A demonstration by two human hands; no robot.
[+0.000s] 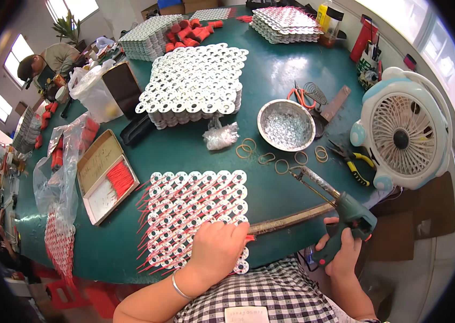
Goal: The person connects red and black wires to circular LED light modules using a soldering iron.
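Observation:
My right hand (344,255) is wrapped round the grip of a dark green soldering gun (357,218), its metal barrel pointing up and to the left over the table. My left hand (217,248) is closed above the lower right part of a panel of round white circuit boards (198,185). Red tips of thin wires (250,238) stick out past its fingers on the right. Red wires lie slantwise across the rows of the panel, with loose ends jutting out on its left side. The hand hides several of the boards.
Left of the panel is an open cardboard box (98,167) with red wires. A metal bowl (286,126), rubber bands (281,167), pliers (357,164) and a fan (405,134) are at the right. Board stacks (195,81) stand farther back. A person (58,59) sits at the far left.

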